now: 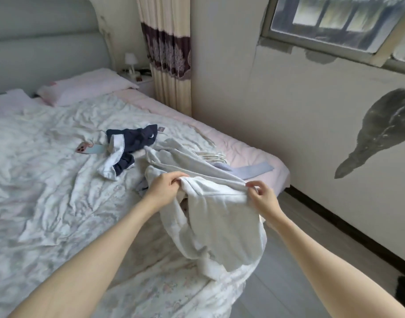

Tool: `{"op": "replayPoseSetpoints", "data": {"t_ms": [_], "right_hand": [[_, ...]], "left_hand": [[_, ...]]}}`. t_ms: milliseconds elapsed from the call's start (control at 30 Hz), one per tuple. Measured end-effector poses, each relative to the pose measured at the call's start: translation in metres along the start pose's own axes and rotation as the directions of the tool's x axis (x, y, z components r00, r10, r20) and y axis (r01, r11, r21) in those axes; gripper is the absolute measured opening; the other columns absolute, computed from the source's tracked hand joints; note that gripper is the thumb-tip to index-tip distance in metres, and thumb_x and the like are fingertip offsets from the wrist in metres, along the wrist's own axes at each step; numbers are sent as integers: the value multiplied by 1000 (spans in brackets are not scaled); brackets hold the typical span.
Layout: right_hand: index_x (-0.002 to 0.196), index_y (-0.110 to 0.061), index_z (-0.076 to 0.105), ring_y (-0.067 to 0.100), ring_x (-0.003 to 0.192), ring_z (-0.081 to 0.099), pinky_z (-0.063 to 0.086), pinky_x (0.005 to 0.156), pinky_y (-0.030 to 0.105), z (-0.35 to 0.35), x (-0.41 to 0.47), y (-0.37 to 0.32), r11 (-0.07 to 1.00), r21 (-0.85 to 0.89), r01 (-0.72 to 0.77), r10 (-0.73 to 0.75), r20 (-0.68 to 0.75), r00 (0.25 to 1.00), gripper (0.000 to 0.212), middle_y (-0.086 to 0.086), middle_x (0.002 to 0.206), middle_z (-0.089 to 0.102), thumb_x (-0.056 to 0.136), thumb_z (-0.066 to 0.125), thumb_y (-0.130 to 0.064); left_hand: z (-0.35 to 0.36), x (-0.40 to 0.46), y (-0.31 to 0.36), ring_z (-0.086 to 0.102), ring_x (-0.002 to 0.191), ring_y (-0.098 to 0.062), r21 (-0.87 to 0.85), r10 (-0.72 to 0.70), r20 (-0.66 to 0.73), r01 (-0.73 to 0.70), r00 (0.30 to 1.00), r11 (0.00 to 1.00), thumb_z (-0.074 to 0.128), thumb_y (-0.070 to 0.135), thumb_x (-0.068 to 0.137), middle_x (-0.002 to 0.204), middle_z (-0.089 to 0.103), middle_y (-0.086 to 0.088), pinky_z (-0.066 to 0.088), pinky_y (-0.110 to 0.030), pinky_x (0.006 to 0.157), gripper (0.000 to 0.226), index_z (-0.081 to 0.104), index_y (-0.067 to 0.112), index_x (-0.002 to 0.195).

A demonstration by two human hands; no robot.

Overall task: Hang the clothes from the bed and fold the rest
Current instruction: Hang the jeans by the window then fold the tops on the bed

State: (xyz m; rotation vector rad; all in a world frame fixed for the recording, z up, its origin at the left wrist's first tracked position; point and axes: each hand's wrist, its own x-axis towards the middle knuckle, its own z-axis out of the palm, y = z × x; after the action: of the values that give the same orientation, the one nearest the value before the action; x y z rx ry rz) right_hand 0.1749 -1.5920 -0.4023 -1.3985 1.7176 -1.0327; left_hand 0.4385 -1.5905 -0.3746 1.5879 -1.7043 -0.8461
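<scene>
White garment (220, 216) pinched by left hand (163, 188), right hand (262, 197); rumpled bed (47, 180), stained wall (311, 106)

My left hand (161, 188) and right hand (263, 198) pinch the white garment (220, 216) by its top edge, over the bed's (47, 180) near right corner; navy clothes (130, 140) lie farther back.

This is a bedroom in a home. A wide bed (59, 180) with a padded headboard (43, 42) and pink pillows (86, 86) fills it. A small lamp (130, 63) stands on a nightstand (141, 82) beside a long curtain (169, 53), and a window (334, 19) is in the wall.
</scene>
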Motion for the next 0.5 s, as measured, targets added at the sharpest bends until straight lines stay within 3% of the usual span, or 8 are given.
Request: {"op": "replayPoseSetpoints", "data": {"t_ms": [200, 300, 400, 500], "right_hand": [[89, -17, 67, 9, 75, 57, 45, 63, 22, -79, -54, -82, 959, 280, 39, 9, -169, 986, 13, -1, 87, 64, 88, 55, -11], [91, -19, 67, 11, 82, 59, 48, 75, 28, -126, -81, -121, 936, 323, 139, -58, -247, 967, 12, -2, 91, 66, 87, 58, -12], [95, -18, 66, 8, 78, 58, 47, 71, 22, -164, -104, -155, 914, 324, 244, -134, -328, 935, 14, -1, 89, 65, 88, 56, -11], [100, -15, 65, 7, 76, 55, 44, 70, 17, -187, -127, -175, 894, 292, 341, -213, -391, 895, 16, 0, 88, 62, 90, 54, -10]], "left_hand": [[-40, -30, 114, 59, 89, -11, -110, 201, -189, -224, 961, 969, 45, -4, 89, 91, 66, 3, 44, -20, 80, 29, 67, 13, 95], [-60, -48, 174, 57, 84, -11, -155, 312, -226, -350, 923, 924, 45, -7, 89, 87, 64, -1, 44, -20, 78, 26, 64, 10, 91], [-80, -66, 223, 57, 75, -6, -171, 407, -234, -449, 883, 877, 48, -7, 90, 81, 63, 1, 44, -7, 68, 22, 63, 10, 89], [-89, -96, 247, 57, 72, -6, -159, 439, -262, -487, 859, 859, 51, -1, 92, 80, 64, -1, 45, -16, 70, 18, 65, 11, 89]]}}
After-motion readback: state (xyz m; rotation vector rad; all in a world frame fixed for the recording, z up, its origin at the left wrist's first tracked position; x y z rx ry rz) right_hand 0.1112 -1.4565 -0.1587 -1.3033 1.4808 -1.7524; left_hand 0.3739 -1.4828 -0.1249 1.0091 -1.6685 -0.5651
